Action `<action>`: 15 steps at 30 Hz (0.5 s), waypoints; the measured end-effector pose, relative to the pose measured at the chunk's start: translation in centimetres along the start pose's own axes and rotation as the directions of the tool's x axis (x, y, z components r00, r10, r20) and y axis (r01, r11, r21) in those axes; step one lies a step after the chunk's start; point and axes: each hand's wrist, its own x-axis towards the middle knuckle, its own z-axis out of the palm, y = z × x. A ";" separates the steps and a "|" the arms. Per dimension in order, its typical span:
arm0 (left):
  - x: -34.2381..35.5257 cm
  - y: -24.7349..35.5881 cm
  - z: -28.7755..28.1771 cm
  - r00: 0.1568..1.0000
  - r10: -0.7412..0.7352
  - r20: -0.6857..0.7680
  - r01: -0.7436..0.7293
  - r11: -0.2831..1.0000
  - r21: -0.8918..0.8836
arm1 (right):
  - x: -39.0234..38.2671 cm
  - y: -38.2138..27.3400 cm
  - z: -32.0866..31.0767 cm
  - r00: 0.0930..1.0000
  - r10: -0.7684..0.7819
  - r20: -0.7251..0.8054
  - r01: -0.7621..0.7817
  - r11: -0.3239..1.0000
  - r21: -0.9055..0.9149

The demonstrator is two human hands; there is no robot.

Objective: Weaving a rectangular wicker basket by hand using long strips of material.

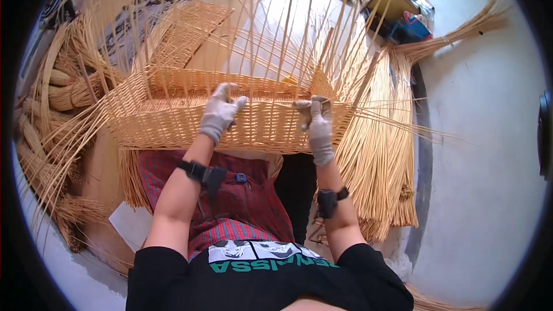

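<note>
Basket (265,128), one; gloved hands (219,114) (319,129), two

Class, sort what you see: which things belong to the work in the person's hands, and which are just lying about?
In the work:
- gloved left hand
- gloved right hand
- wicker basket, touched by both
- upright strands rising from it

Lying about:
- flat woven panel
- blue container
- bundled strands at left, possibly spare material

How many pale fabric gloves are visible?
2: one pale grey fabric glove on the left hand, another on the right hand, both at the tan wicker basket. Others may be hidden.
</note>
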 end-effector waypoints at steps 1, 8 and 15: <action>-0.7 1.0 0.6 0.999 0.043 -0.022 -0.042 0.999 0.031 | -0.7 -0.3 -1.8 0.998 -0.040 0.038 0.046 0.986 -0.159; 1.3 4.0 8.5 0.886 -0.273 0.376 0.286 0.958 0.023 | 5.0 -5.8 5.5 0.998 0.054 -0.016 -0.050 0.708 -0.705; 3.5 0.7 9.1 0.964 -0.120 0.237 0.118 0.993 0.026 | 8.0 -5.8 8.1 0.776 -0.569 0.273 0.610 0.787 -0.095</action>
